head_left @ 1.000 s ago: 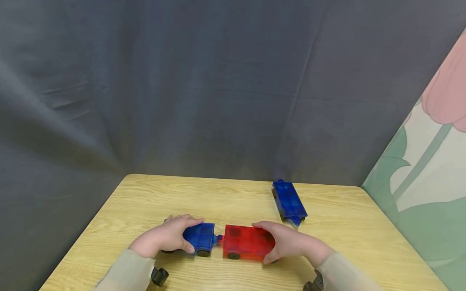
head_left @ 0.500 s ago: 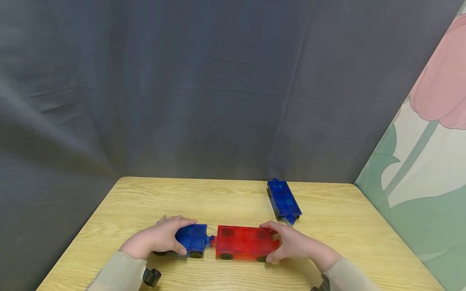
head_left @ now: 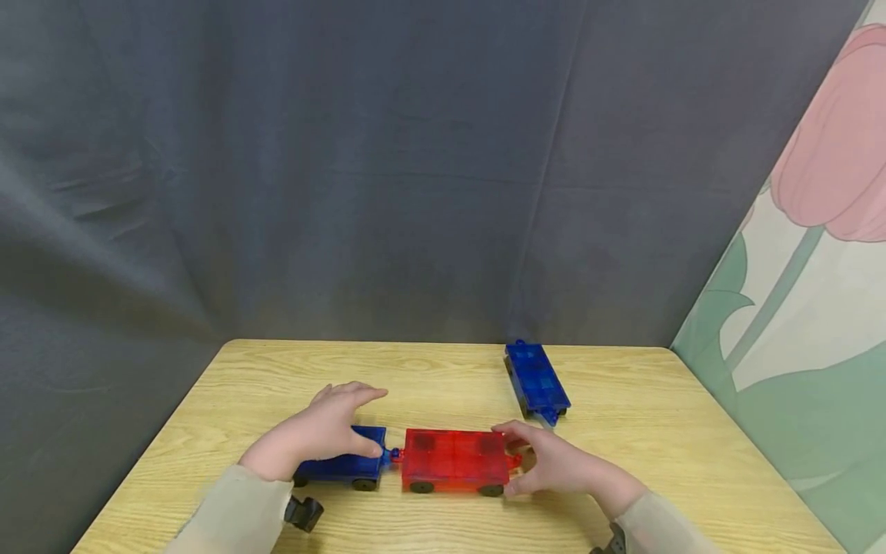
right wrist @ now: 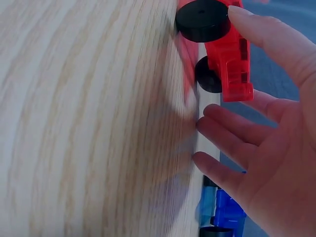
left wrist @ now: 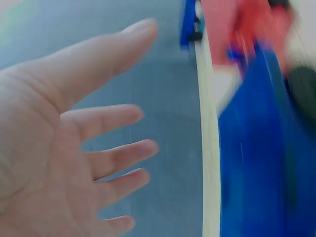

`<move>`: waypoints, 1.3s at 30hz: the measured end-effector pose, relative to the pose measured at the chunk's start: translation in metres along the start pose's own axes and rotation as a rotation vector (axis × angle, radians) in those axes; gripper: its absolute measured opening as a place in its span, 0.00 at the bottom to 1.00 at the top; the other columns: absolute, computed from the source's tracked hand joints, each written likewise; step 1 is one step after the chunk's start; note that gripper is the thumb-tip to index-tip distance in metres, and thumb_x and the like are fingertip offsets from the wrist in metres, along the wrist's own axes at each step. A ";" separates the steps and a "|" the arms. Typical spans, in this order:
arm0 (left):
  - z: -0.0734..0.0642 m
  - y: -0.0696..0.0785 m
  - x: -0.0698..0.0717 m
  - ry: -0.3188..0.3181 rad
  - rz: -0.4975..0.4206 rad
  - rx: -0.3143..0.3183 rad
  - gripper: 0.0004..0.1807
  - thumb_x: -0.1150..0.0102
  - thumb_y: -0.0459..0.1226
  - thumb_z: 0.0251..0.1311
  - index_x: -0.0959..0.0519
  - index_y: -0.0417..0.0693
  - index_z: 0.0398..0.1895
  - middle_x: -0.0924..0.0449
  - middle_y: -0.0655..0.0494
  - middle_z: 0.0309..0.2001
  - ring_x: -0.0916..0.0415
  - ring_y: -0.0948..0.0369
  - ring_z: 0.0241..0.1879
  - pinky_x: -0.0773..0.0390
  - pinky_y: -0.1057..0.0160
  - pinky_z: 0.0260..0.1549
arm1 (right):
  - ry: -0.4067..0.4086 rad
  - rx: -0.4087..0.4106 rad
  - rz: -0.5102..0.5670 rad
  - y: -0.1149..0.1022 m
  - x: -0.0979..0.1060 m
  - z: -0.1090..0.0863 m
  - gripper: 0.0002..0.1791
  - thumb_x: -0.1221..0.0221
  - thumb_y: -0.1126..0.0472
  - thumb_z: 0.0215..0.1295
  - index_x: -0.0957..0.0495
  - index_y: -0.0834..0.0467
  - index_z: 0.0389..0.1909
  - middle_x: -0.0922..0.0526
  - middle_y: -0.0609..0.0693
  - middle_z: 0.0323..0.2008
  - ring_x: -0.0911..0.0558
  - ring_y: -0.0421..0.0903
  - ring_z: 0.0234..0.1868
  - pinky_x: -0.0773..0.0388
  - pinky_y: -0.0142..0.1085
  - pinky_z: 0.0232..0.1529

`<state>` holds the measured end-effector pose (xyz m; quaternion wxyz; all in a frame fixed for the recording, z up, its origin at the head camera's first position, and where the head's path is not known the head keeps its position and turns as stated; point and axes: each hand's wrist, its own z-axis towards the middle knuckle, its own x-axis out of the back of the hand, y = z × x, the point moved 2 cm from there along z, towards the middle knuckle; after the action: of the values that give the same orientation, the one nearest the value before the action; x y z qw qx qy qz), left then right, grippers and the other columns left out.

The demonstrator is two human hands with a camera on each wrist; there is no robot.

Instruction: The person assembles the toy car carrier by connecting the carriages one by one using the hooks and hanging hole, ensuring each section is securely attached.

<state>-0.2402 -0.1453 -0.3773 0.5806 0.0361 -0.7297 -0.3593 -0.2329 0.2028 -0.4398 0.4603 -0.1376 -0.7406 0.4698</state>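
Note:
On the table a translucent red flat toy train car (head_left: 455,454) stands coupled by its left end to a blue one (head_left: 339,469), both on black wheels. My left hand (head_left: 328,431) hovers over the blue car, thumb and fingers spread; the left wrist view shows the palm bare beside the blurred blue car (left wrist: 252,163). At the red car's right end is my right hand (head_left: 554,465), thumb on the near side and forefinger on the far side. In the right wrist view its thumb tip overlaps the black wheel (right wrist: 203,20), and the other fingers extend loosely past the red coupling (right wrist: 237,89).
A second blue train car (head_left: 536,379) stands angled near the back edge of the wooden table (head_left: 388,377). Behind the table hangs a dark grey cloth (head_left: 388,192). A flower-patterned panel (head_left: 817,308) rises on the right.
My left hand has let go of the blue car and risen above it. My right hand has slid right along the red car to its end. Both coupled cars have shifted slightly left.

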 end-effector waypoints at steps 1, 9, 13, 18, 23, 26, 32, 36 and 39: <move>0.004 0.009 -0.003 0.016 -0.006 -0.020 0.43 0.23 0.45 0.49 0.30 0.50 0.70 0.34 0.47 0.68 0.43 0.44 0.70 0.60 0.34 0.67 | 0.000 -0.001 0.000 0.000 0.000 0.000 0.43 0.24 0.58 0.50 0.32 0.61 0.67 0.24 0.53 0.58 0.26 0.58 0.58 0.34 0.61 0.60; 0.037 0.065 -0.059 0.049 -0.003 -0.141 0.41 0.25 0.53 0.50 0.29 0.55 0.69 0.32 0.56 0.66 0.39 0.52 0.67 0.51 0.42 0.69 | 0.003 0.018 -0.012 0.001 0.000 -0.001 0.41 0.24 0.58 0.51 0.32 0.59 0.66 0.23 0.51 0.57 0.26 0.57 0.58 0.34 0.62 0.59; 0.048 0.077 -0.087 0.056 0.001 -0.155 0.42 0.25 0.55 0.48 0.28 0.55 0.68 0.30 0.59 0.65 0.35 0.53 0.65 0.44 0.42 0.67 | 0.000 0.032 -0.021 0.001 0.001 -0.002 0.41 0.25 0.58 0.52 0.32 0.58 0.67 0.23 0.50 0.57 0.25 0.56 0.58 0.30 0.59 0.58; 0.058 0.080 -0.110 0.043 0.016 -0.167 0.43 0.26 0.57 0.48 0.27 0.53 0.67 0.29 0.60 0.63 0.33 0.55 0.63 0.42 0.42 0.66 | 0.003 0.051 -0.032 0.001 0.001 -0.003 0.40 0.25 0.56 0.53 0.32 0.57 0.66 0.24 0.48 0.57 0.25 0.55 0.58 0.30 0.57 0.59; 0.061 0.077 -0.121 0.042 0.013 -0.149 0.44 0.26 0.57 0.47 0.27 0.51 0.67 0.28 0.59 0.62 0.31 0.55 0.61 0.42 0.42 0.66 | 0.005 0.065 -0.046 0.002 0.001 -0.004 0.40 0.26 0.55 0.54 0.31 0.57 0.66 0.24 0.47 0.57 0.25 0.54 0.59 0.32 0.58 0.60; 0.061 0.076 -0.124 0.054 0.010 -0.145 0.45 0.26 0.57 0.48 0.28 0.49 0.68 0.27 0.57 0.62 0.31 0.54 0.62 0.42 0.42 0.66 | 0.010 0.063 -0.061 0.003 0.000 -0.004 0.41 0.25 0.53 0.53 0.31 0.56 0.67 0.23 0.47 0.57 0.25 0.54 0.58 0.31 0.58 0.60; 0.061 0.076 -0.126 0.065 -0.025 -0.147 0.41 0.25 0.56 0.48 0.25 0.50 0.64 0.26 0.59 0.58 0.30 0.55 0.59 0.44 0.41 0.66 | 0.007 0.040 -0.064 0.005 0.001 -0.004 0.41 0.25 0.51 0.53 0.31 0.54 0.67 0.24 0.46 0.57 0.25 0.52 0.58 0.32 0.58 0.60; 0.061 0.076 -0.127 0.069 -0.055 -0.142 0.40 0.24 0.55 0.47 0.24 0.49 0.63 0.25 0.61 0.57 0.31 0.56 0.59 0.46 0.41 0.67 | -0.002 0.039 -0.043 0.003 0.002 -0.004 0.41 0.25 0.53 0.52 0.31 0.55 0.66 0.24 0.47 0.57 0.25 0.54 0.58 0.33 0.60 0.60; 0.060 0.076 -0.128 0.073 -0.060 -0.147 0.40 0.24 0.54 0.47 0.24 0.48 0.63 0.25 0.61 0.57 0.31 0.56 0.59 0.47 0.41 0.67 | -0.021 0.039 -0.030 0.001 0.004 -0.003 0.41 0.25 0.56 0.52 0.32 0.57 0.66 0.24 0.49 0.58 0.26 0.56 0.58 0.34 0.61 0.60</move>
<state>-0.2239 -0.0003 -0.4435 0.5969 0.0284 -0.6783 -0.4276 -0.2325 0.2077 -0.4383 0.4622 -0.1127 -0.7381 0.4785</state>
